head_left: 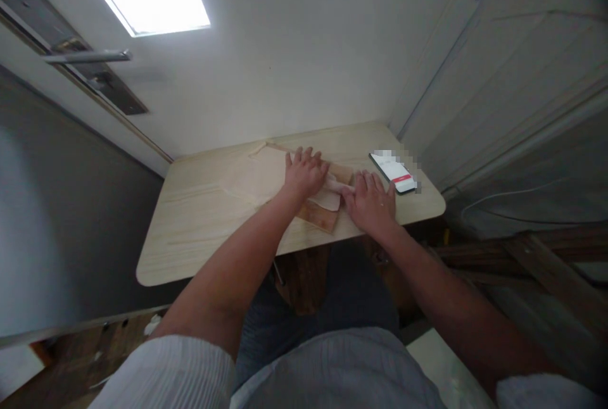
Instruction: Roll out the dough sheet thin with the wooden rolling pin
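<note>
A thin, pale sheet [256,175], whose material I cannot make out, lies spread over a wooden board [319,216] on the table. My left hand [306,171] rests palm down on the sheet with its fingers spread. Toward the right, a narrow gathered strip of the sheet [338,186] runs to my right hand [373,203]. The thumb and index finger of that hand close on the strip's end; its other fingers lie against the tabletop. Part of the board is hidden under the sheet and my left hand.
The light wood table [190,232] stands against a white door with a metal handle [90,56]. A phone [396,171] with its screen lit lies right of my right hand. Wooden beams [532,257] are below at the right.
</note>
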